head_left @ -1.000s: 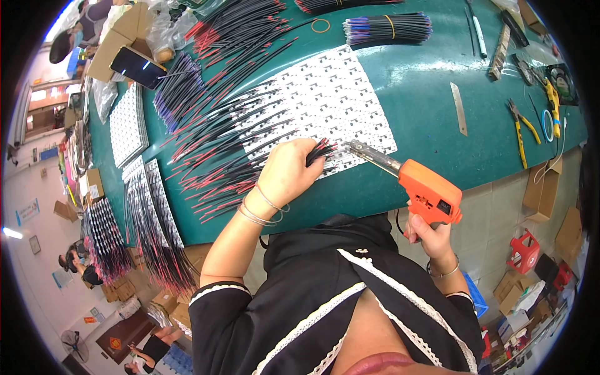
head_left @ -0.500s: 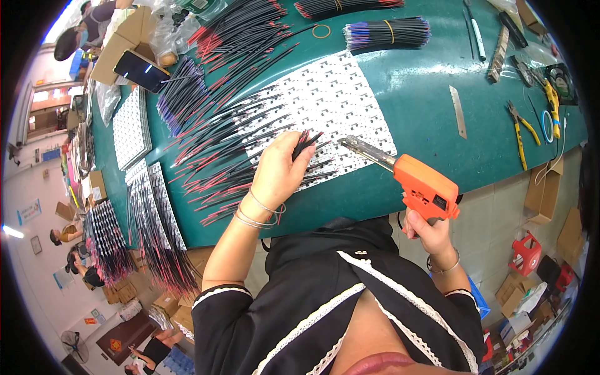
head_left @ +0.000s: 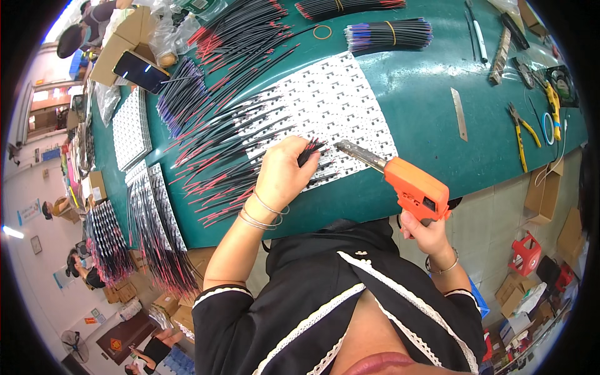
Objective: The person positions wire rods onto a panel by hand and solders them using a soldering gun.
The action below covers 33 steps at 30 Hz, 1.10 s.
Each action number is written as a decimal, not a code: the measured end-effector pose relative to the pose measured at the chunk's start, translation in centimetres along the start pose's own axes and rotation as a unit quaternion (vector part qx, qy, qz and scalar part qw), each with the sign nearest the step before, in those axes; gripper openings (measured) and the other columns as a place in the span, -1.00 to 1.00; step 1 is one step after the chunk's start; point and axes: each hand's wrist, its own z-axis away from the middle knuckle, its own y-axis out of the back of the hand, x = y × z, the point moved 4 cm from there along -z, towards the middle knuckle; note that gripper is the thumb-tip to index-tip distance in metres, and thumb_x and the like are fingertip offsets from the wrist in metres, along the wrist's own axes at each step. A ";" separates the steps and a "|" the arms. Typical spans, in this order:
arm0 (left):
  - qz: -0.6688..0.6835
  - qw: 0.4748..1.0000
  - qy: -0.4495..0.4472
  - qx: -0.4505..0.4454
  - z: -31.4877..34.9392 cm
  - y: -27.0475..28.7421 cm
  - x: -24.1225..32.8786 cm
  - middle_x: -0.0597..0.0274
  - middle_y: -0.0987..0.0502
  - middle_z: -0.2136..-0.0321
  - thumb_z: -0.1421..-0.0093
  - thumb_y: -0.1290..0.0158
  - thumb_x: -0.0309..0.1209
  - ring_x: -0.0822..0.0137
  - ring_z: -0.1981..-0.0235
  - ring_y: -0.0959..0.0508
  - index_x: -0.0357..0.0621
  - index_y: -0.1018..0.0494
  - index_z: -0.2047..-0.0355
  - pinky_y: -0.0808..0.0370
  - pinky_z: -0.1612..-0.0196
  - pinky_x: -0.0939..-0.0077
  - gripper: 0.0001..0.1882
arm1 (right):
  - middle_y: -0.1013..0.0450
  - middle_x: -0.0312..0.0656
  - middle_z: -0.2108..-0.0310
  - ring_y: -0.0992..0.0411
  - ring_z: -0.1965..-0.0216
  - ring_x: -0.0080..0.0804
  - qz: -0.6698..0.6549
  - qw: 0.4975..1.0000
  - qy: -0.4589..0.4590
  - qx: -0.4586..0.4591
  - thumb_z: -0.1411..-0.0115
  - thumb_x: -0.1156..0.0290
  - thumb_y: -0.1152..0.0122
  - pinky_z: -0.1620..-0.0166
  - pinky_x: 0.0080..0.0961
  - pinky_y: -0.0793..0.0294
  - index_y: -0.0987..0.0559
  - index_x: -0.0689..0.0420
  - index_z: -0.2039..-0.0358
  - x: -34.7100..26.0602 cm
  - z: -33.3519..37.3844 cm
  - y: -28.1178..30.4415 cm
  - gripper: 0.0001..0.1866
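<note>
A bunch of thin black wires [head_left: 310, 150] is pinched between the thumb and fingers of my left hand [head_left: 281, 170], its ends poking out to the right. That hand rests over a white sheet of small circuit boards [head_left: 340, 94] printed with black marks. Rows of black wires with red ends [head_left: 219, 178] lie across the sheet's left part and spread off it. My right hand [head_left: 426, 232] is wrapped round the handle of an orange soldering gun [head_left: 415, 187]. Its metal nose points left, with the tip just right of the bunched ends and apart from them.
Loose wires [head_left: 240, 31] and a banded bundle [head_left: 387, 34] lie at the back of the green table [head_left: 425, 106]. A phone [head_left: 140, 70] and stacked white boards [head_left: 131, 128] are at left. A blade [head_left: 459, 114] and yellow-handled pliers [head_left: 520, 134] lie at right.
The soldering gun has shifted slightly left, and its tip is nearer the bunched wires. My left hand has moved a little right and down, still gripping the bunch.
</note>
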 end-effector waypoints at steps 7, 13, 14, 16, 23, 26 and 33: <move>-0.025 1.000 0.000 -0.008 -0.1 -0.2 0.1 0.02 -0.37 0.64 0.11 -0.09 -0.49 0.03 0.56 -0.41 -0.29 -0.35 0.60 -0.35 0.48 0.30 -0.85 | -0.36 -0.28 0.54 -0.26 0.70 -0.70 0.002 1.000 -0.023 0.019 -0.05 0.51 -0.11 0.67 -0.76 -0.30 -0.33 0.28 0.11 -0.2 -0.2 -0.4 -0.63; -0.030 0.999 -0.017 0.008 -0.1 -0.4 0.3 0.03 -0.37 0.64 0.11 -0.08 -0.50 0.04 0.56 -0.42 -0.29 -0.35 0.59 -0.36 0.48 0.29 -0.87 | -0.36 -0.28 0.54 -0.26 0.70 -0.72 0.015 1.000 -0.022 0.001 -0.04 0.52 -0.10 0.67 -0.76 -0.29 -0.33 0.28 0.12 -0.1 -0.4 -0.4 -0.64; -0.035 0.999 -0.020 0.016 -0.1 -0.4 0.4 0.03 -0.38 0.64 0.11 -0.08 -0.50 0.04 0.56 -0.42 -0.28 -0.36 0.59 -0.36 0.48 0.29 -0.87 | -0.36 -0.29 0.55 -0.26 0.70 -0.72 0.014 1.000 -0.020 0.003 -0.04 0.52 -0.10 0.67 -0.76 -0.29 -0.33 0.29 0.12 -0.2 -0.4 -0.4 -0.64; -0.041 0.999 -0.023 0.023 -0.1 -0.5 0.4 0.03 -0.38 0.63 0.11 -0.08 -0.50 0.05 0.55 -0.42 -0.28 -0.36 0.58 -0.36 0.48 0.29 -0.88 | -0.36 -0.30 0.57 -0.26 0.70 -0.72 0.014 1.000 -0.017 0.006 -0.04 0.52 -0.10 0.67 -0.76 -0.29 -0.34 0.29 0.12 -0.2 -0.3 -0.4 -0.64; -0.034 0.999 -0.034 0.017 -0.3 -0.4 0.4 -0.02 -0.37 0.64 0.12 -0.10 -0.48 0.00 0.57 -0.40 -0.30 -0.35 0.59 -0.34 0.50 0.32 -0.84 | -0.34 -0.30 0.63 -0.27 0.73 -0.67 0.006 1.000 -0.005 -0.002 -0.06 0.51 -0.08 0.68 -0.72 -0.29 -0.33 0.30 0.15 0.1 0.2 0.2 -0.68; -0.022 0.999 -0.029 -0.018 -0.6 -0.3 0.1 0.00 -0.38 0.62 0.10 -0.08 -0.47 0.01 0.55 -0.41 -0.31 -0.36 0.58 -0.35 0.47 0.29 -0.85 | -0.34 -0.29 0.62 -0.27 0.73 -0.67 0.004 1.000 -0.013 0.003 -0.06 0.51 -0.08 0.68 -0.72 -0.29 -0.33 0.30 0.16 0.0 0.2 0.1 -0.68; -0.004 0.995 -0.062 -0.080 -1.4 0.1 0.0 -0.03 -0.36 0.64 0.09 -0.08 -0.47 -0.04 0.56 -0.38 -0.33 -0.34 0.60 -0.31 0.49 0.27 -0.83 | -0.34 -0.30 0.61 -0.26 0.72 -0.68 -0.011 0.999 -0.036 0.004 -0.06 0.51 -0.08 0.67 -0.73 -0.29 -0.33 0.29 0.14 -0.2 0.1 -0.3 -0.67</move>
